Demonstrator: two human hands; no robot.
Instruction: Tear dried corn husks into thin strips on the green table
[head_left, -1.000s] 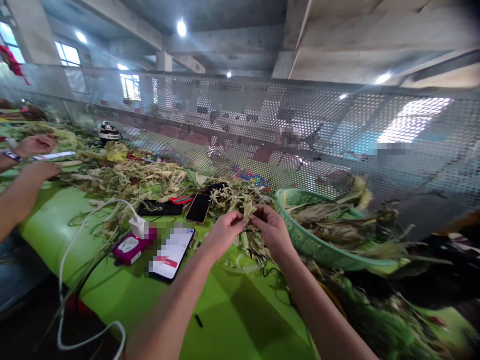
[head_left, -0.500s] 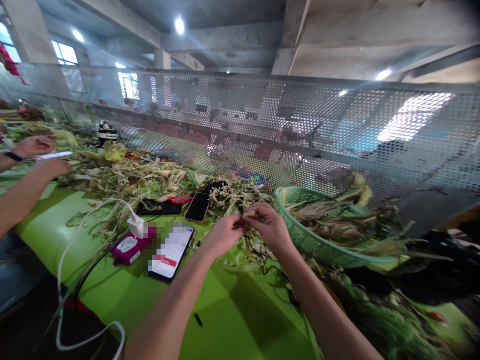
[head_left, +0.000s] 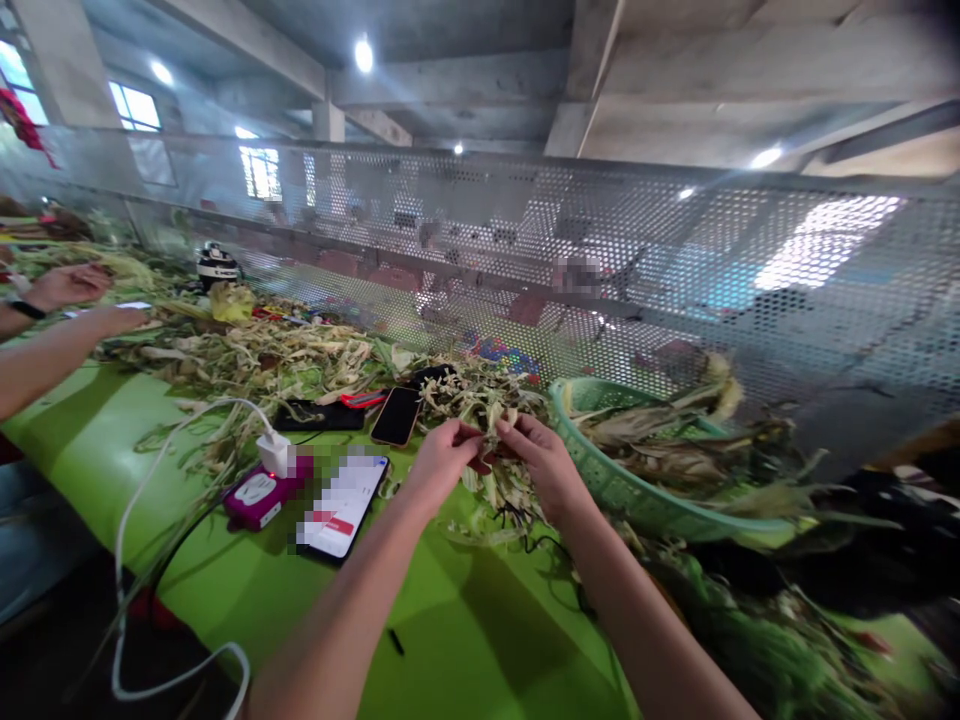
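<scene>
My left hand (head_left: 441,463) and my right hand (head_left: 543,462) meet over the green table (head_left: 465,620), both pinched on a small bunch of dry, pale plant stalks (head_left: 489,424). The fingers of both hands are closed on the stalks at their top. Beneath my hands lies a heap of the same dried leaves and stems (head_left: 495,490). A green plastic basket (head_left: 630,490) filled with more stalks stands right beside my right hand.
A lit phone (head_left: 343,505), a magenta power bank with a white charger (head_left: 262,490) and a dark phone (head_left: 397,415) lie left of my hands. Another person's arms (head_left: 52,340) work at far left. A perforated metal screen (head_left: 600,270) stands behind the table.
My hands dipped toward the heap and have come back up a little, still pinching the stalks. The other person's forearm at left has shifted further away.
</scene>
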